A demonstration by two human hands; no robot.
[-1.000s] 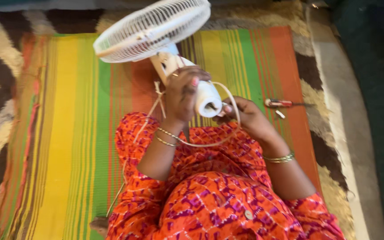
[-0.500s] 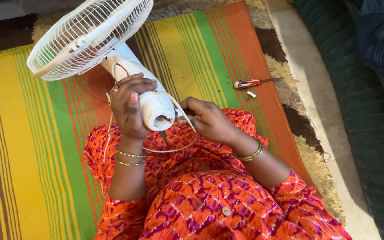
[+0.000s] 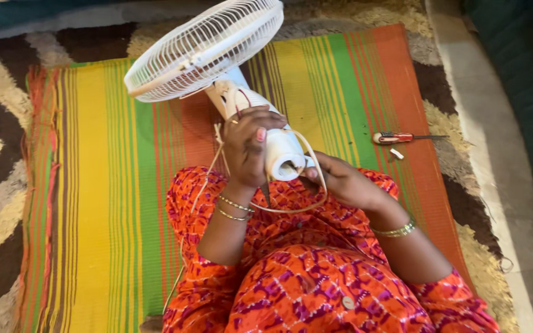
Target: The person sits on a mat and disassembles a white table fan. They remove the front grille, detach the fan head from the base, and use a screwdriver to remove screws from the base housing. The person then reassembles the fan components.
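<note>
White plastic fan (image 3: 217,55) held over the lap, left hand (image 3: 248,148) wrapped around its motor housing (image 3: 282,154), right hand (image 3: 340,182) closed at the housing's rear end by the cord (image 3: 316,185); steadying grip advisable, with a screwdriver (image 3: 396,137) and open striped mat (image 3: 94,185) beyond the right hand.

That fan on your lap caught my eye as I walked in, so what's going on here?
A person sitting on a striped mat holds a white fan across their lap. The left hand grips the fan's motor housing, while the right hand is at its open rear end, where a pale cord loops out. A red-handled screwdriver lies on the mat to the right, untouched, with a small white piece beside it.
</note>
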